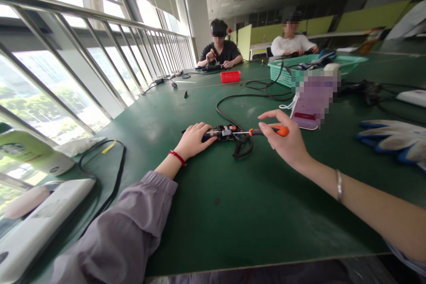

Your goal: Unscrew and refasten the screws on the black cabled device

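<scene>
My left hand lies over the dark body of a corded power tool on the green table, fingers wrapped round it. The tool's inner parts and some thin wires are exposed at its right end. In my right hand is a screwdriver with an orange and black handle, held loosely between thumb and fingers. Its shaft lies nearly level and points left, the tip reaching the exposed parts. Whether the tip sits on a screw is too small to tell. A black handle-like piece lies just below the shaft.
A black cord curves behind the tool. Further back are a red tray and a green basket. A phone and gloves lie right; a white box and bottle left. Two people sit across.
</scene>
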`<state>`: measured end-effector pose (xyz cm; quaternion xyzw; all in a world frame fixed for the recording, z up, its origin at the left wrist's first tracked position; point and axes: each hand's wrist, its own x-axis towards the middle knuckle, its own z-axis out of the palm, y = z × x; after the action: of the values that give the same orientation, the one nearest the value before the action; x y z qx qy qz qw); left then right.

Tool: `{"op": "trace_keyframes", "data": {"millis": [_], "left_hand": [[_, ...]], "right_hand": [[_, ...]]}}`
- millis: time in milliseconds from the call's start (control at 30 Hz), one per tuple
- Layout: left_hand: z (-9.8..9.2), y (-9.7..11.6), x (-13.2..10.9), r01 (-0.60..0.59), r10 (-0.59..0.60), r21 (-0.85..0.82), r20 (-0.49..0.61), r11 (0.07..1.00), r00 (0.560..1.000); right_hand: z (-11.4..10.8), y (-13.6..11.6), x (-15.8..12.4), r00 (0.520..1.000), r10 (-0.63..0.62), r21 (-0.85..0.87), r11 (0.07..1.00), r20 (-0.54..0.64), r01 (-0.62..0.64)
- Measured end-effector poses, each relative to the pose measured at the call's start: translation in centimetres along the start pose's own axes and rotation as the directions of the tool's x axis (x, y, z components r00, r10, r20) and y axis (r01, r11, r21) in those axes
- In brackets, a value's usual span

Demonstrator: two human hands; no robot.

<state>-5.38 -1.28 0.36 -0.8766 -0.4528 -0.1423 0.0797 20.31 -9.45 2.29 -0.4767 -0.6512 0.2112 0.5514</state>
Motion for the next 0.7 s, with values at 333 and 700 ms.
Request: {"op": "trace_keyframes", "data": {"millis": [333,700], "left_hand": [[-0.1,0.09,0.0,0.009,-0.009,-0.03,0.003,0.999,1.0],[-0.04,0.02,0.08,0.005,-0.005,-0.007,0.007,1.0,1.0]], "right_hand": [[0.16,0.91,0.33,0.966,-0.249,0.0,0.968,-0.071,0.249],[-0.15,0.53,0.31,0.977,-0.21,-0.044,0.977,-0.031,0.208]]}}
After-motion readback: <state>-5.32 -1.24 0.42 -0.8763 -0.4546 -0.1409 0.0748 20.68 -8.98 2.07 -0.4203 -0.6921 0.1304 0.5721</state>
